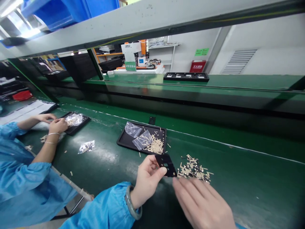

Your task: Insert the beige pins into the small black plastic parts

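Plate [170, 170] underway, total unknown
Left hand [147, 179] is pinching it; we are finding right hand [205, 203] grip unclear; strips [156, 145] are lying loose

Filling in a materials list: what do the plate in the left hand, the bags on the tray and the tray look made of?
Plate in left hand: black, thin, fairly matt; plastic or coated metal, can't tell.
Bags: clear plastic film, glossy; see-through with crinkled highlights.
Tray: black, dull; probably moulded plastic, given rounded corners and raised rim.
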Demonstrator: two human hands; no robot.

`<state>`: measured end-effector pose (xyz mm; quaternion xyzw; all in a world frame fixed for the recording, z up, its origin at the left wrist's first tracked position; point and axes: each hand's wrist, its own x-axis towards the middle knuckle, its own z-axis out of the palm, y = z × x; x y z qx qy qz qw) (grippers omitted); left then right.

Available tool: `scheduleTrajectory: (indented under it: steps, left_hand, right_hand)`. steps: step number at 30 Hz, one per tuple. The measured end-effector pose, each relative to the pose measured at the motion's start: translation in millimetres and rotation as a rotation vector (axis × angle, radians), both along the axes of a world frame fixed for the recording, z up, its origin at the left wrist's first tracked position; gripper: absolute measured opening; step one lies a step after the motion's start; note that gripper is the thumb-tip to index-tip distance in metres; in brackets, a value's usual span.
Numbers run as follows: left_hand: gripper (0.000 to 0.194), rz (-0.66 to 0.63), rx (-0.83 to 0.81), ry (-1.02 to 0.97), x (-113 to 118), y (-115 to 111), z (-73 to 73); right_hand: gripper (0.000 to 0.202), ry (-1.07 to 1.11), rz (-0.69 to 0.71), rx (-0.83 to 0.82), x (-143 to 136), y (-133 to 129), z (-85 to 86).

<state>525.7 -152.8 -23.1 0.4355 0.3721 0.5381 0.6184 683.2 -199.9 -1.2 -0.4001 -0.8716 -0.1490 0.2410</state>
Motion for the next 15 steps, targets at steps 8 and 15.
scheduleTrajectory:
  steps: [8,15]
  left_hand:
    - [0.033,-0.171,-0.269,-0.238,-2,10,3.4]
    - [0.034,-0.288,-0.383,-0.281,-1,8,-1.5]
  right_hand:
    - [0.015,0.436,0.053,-0.21,17,14,13.7]
    - [0.026,0.436,0.043,-0.305,18,27,-3.8]
